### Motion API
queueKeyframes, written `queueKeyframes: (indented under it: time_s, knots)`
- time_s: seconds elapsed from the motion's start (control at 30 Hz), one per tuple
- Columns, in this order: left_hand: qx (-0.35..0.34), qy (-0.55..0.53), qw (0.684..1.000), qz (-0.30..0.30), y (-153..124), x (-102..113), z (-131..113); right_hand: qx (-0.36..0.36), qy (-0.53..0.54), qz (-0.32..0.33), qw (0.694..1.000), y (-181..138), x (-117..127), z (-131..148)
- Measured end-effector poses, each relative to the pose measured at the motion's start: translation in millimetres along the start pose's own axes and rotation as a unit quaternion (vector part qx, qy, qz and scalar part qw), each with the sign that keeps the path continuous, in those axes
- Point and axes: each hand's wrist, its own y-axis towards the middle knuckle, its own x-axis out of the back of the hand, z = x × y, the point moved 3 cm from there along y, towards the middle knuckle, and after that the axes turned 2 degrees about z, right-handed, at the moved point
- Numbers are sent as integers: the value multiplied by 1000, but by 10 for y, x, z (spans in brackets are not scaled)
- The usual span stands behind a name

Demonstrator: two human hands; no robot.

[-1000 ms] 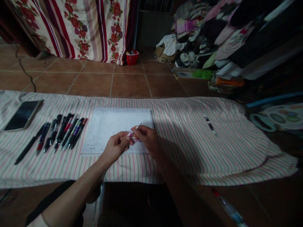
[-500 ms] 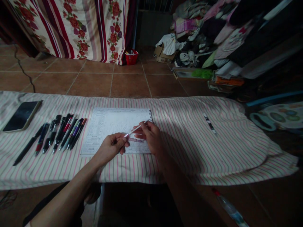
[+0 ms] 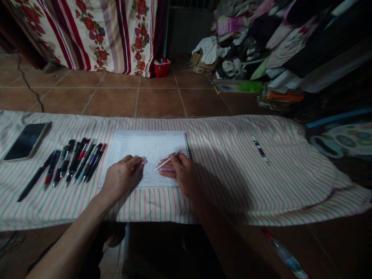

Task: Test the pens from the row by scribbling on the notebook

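Observation:
My right hand point(image 3: 183, 170) pinches a thin white pen refill point(image 3: 163, 164) between thumb and forefinger, its tip slanting down to the left over the spiral notebook point(image 3: 139, 140). A pinkish pen barrel point(image 3: 167, 169) shows in part along that hand's fingers. My left hand point(image 3: 124, 173) is closed above the notebook's left part. Its fingertips hold a small pinkish piece point(image 3: 143, 160), too blurred to name surely. The notebook lies open under both hands, its page covered with print and writing.
Several pens point(image 3: 83, 161) lie side by side to the left, with a phone point(image 3: 27, 141) beyond them. A black-and-white pen part point(image 3: 260, 151) rests on the striped cloth point(image 3: 221, 155) at right. A plastic bottle point(image 3: 286, 254) is on the floor below.
My left hand has drawn away to the left from the refill, taking the small pinkish piece with it. My right hand stays nearly in place, still pinching the refill.

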Motion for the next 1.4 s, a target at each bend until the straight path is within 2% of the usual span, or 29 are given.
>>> queueKeyframes:
  time_s: [0.17,0.4,0.57,0.97,1.1,1.3,1.4]
  knots:
    - [-31,147,988,-34,-1,19,-29,12,-13,15,1000,20,-7,-71]
    - [-134,207,966,-76,1,64,-94,41,-54,20,997,100,5,-86]
    - [-147,210,962,-93,2,60,-88,56,-69,22,996,112,16,-95]
    - [-136,174,971,-92,9,56,-33,52,-69,36,996,99,16,-82]
    - [-138,180,969,-96,-1,78,-27,75,-69,34,994,136,36,-92]
    - [-144,185,967,-103,-3,77,-36,150,-50,42,986,291,63,-12]
    - [-144,182,967,-101,-7,85,-43,155,-45,51,986,333,61,43]
